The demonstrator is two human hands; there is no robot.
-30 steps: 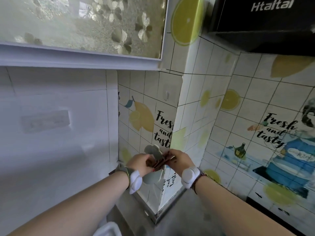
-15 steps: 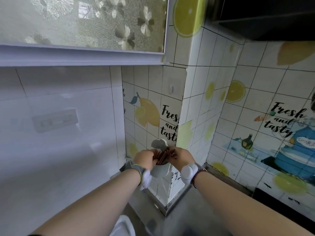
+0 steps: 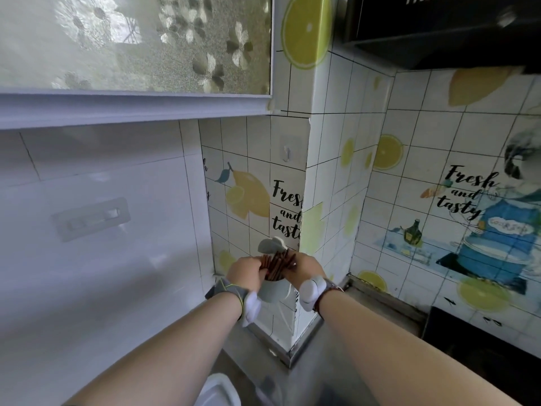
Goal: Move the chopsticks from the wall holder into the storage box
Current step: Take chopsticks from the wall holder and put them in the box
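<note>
Both hands on the chopsticks, which are in the wall holder, not yet lifted out.

My left hand [image 3: 244, 272] curls its fingers onto the dark chopsticks [image 3: 275, 265], and my right hand [image 3: 304, 269] closes on the same bundle from the other side. I judge them light, stiff and smooth, likely to splay or slip out singly. Best taken as one bunch near the exposed upper ends, squeezed from both sides. Containers: a white rim [image 3: 218, 389] at the bottom edge may be the storage box, I cannot tell, and its inside is hidden. The pale wall holder [image 3: 272, 291] on the tiled corner shows only chopsticks, leaning loosely.
</note>
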